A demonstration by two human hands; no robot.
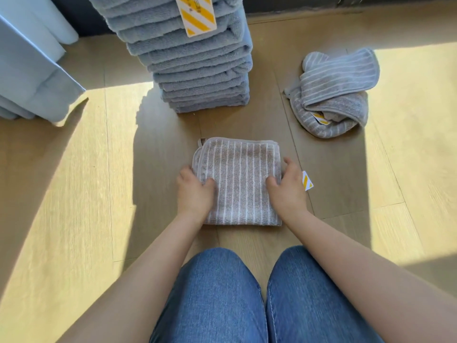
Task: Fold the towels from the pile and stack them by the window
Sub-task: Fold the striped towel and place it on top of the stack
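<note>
Two hands: left hand (195,188) and right hand (288,188) grip opposite edges of the towel (241,179)
Stack (197,63): beyond left hand
Pile (333,95): beyond right hand — crumpled

No word, brand or number could be read anywhere. A paper tag (197,14) with yellow and white slanted stripes hung on the front of the tall stack of towels (197,70); small dark print sat near its top edge, too blurred to make out. A second tag (307,180) of the same striping stuck out at the right edge of the folded towel (241,179), just beside the right hand (288,191), showing no print. A third tag (320,118) peeked from the loose pile (333,95), mostly hidden.
</note>
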